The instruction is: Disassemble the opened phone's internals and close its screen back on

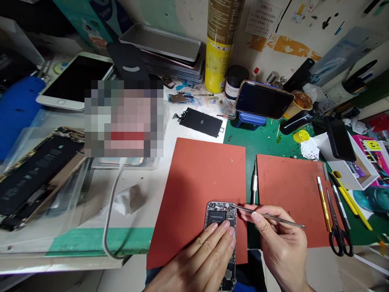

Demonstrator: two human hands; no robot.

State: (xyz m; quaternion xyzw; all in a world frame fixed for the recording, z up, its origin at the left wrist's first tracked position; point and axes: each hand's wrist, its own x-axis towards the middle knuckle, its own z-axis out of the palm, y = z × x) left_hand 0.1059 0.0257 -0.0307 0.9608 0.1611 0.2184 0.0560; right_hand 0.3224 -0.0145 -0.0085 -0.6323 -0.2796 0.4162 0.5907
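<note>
white box (338, 169) holding purple items (357, 170), left hand (206, 253) flat across opened phone (216, 217), right hand (282, 239) pinching slim metal tool (285, 221) at its top

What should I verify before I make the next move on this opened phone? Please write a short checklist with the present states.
1. Opened phone steadied: ok, the left hand lies across it.
2. Thin metal tool in hand: ok, pinched in the right hand.
3. Tool tip touching a part: cannot tell, it is at the phone's upper right corner, too small to judge.
4. Phone wholly over the left mat: not ok, its lower end extends past the near edge.
5. Scissors away from the phone: ok, far right.
</note>
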